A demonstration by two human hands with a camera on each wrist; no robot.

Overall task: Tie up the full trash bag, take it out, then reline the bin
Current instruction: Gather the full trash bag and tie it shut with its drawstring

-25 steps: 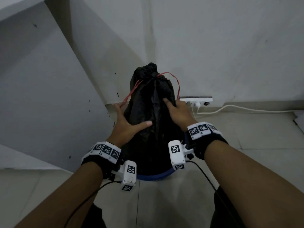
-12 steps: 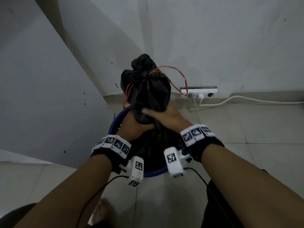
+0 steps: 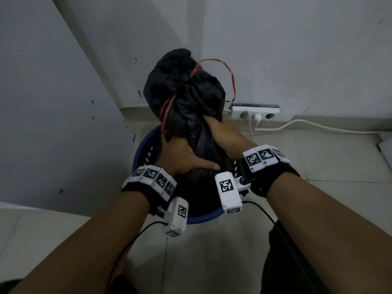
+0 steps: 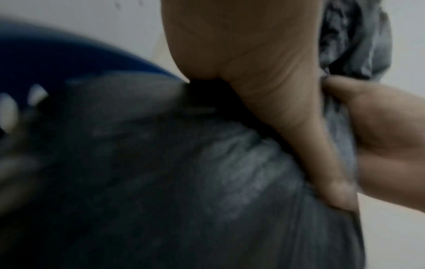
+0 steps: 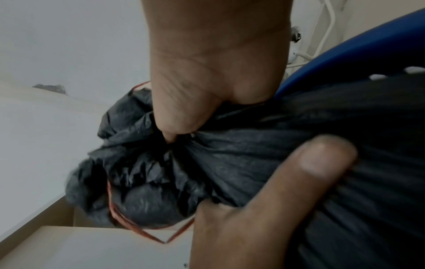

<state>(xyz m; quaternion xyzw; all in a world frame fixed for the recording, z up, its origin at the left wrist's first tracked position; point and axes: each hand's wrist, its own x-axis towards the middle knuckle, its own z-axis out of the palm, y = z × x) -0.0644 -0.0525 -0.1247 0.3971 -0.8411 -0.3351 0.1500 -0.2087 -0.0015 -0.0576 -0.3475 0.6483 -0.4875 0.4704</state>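
Note:
The black trash bag (image 3: 186, 96) stands in the blue bin (image 3: 141, 149), its top bunched and tied with a red drawstring (image 3: 230, 75). My left hand (image 3: 184, 158) grips the bag low on its left side, thumb laid across the front, fingers hidden behind the plastic. My right hand (image 3: 222, 132) grips the gathered plastic just below the tied top. In the left wrist view, my left hand (image 4: 264, 81) presses on the bag (image 4: 184, 182). In the right wrist view, my right hand (image 5: 197, 102) pinches the bag (image 5: 149, 163) near the red drawstring (image 5: 128, 222).
The bin sits in a corner between a grey panel (image 3: 53, 124) on the left and a white wall (image 3: 297, 49) behind. A white power strip (image 3: 255, 112) with plugs and a cable (image 3: 318, 126) lies on the tiled floor right of the bin.
Both hands came in from the bag's sides and closed round it below the tied top. The bin's blue rim now shows on the left.

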